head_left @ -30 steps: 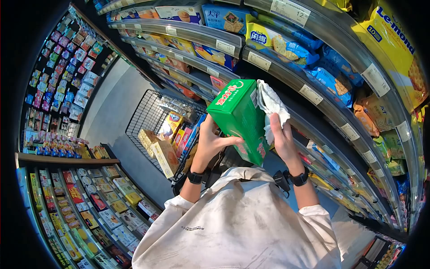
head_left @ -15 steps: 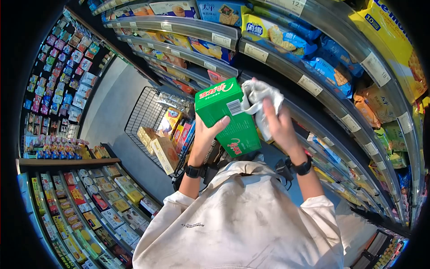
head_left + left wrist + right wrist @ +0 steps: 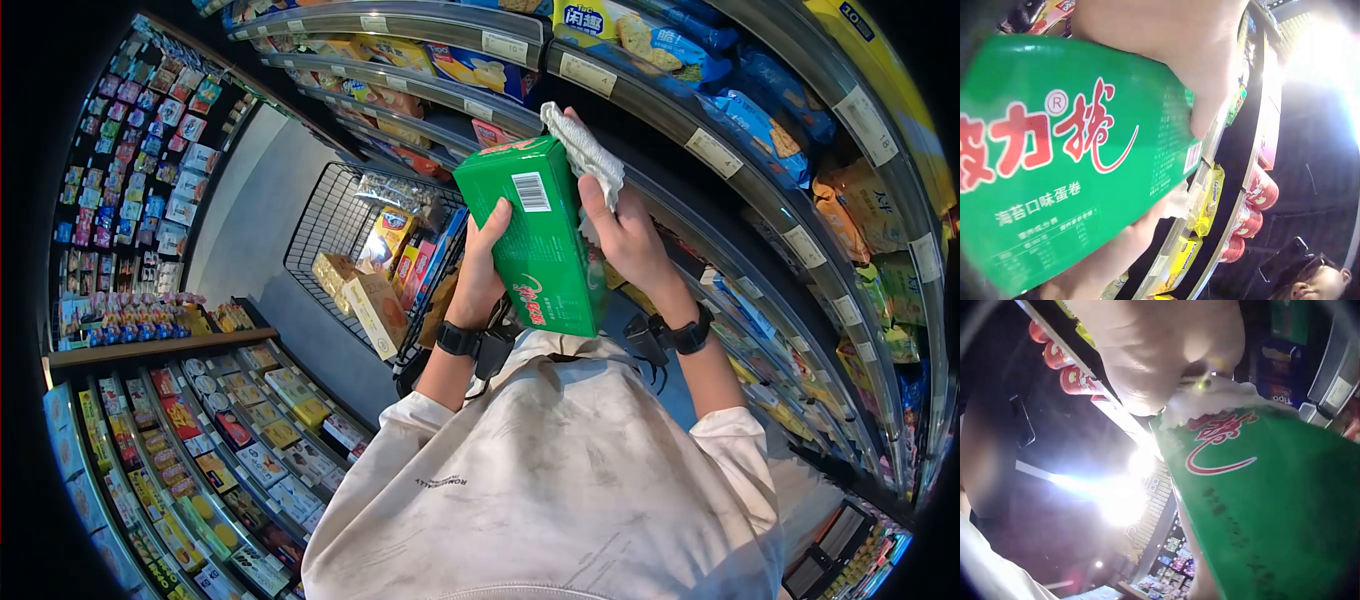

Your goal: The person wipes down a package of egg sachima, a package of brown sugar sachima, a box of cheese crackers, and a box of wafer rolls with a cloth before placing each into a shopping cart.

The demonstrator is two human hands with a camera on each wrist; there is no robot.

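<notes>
In the head view a green box (image 3: 540, 250) of egg rolls is held in front of the chest, its barcode side facing up. My left hand (image 3: 483, 268) grips its left side, thumb lying on the printed face. At the upper right edge, my right hand (image 3: 638, 245) holds a crumpled white cloth (image 3: 590, 150) against the box. The left wrist view shows the red lettering on another face of the box (image 3: 1054, 169). Seen from the right wrist, the cloth (image 3: 1210, 400) bunches under the right hand (image 3: 1166, 350), along the box's edge.
A black wire shopping cart (image 3: 310, 215) with several packages stands at the left. Shelves with price tags (image 3: 715, 152) and blue biscuit bags (image 3: 765, 130) curve close along the right. A lower display of boxed goods (image 3: 235, 430) lies at the lower left.
The box has been turned so its barcode side faces up, shifting left and then back right. The right hand and cloth have moved over its upper right edge. The view has tilted slightly downward.
</notes>
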